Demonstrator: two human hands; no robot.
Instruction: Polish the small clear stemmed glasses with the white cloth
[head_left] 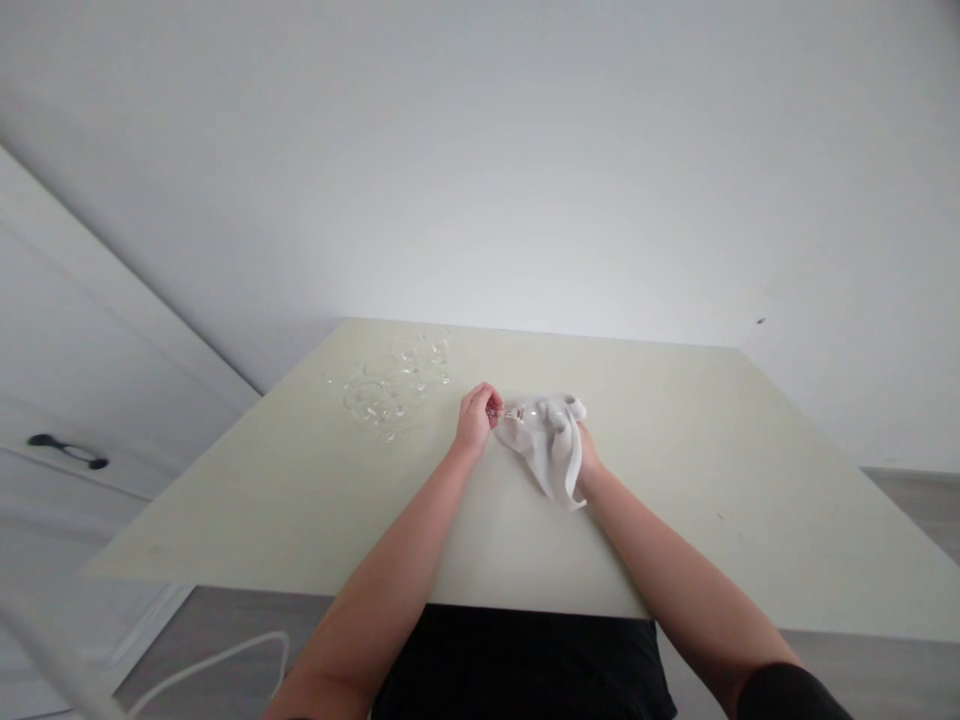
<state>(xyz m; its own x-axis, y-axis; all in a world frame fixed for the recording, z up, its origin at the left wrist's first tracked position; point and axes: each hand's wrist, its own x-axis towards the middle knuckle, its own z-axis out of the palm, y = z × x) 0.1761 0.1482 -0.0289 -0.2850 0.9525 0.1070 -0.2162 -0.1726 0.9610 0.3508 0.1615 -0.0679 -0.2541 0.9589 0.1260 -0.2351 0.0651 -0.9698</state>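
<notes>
Glass [519,411] was gripped at one end by left hand [475,418], long axis directed sideways; far end was part-covered by cloth [553,445], held in right hand [590,458].

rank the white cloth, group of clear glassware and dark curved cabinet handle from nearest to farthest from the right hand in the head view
1. White cloth: held in the right hand.
2. Clear glassware group: on the pale table, left of the left hand.
3. Dark curved cabinet handle: far left, beyond the table's edge.
</notes>
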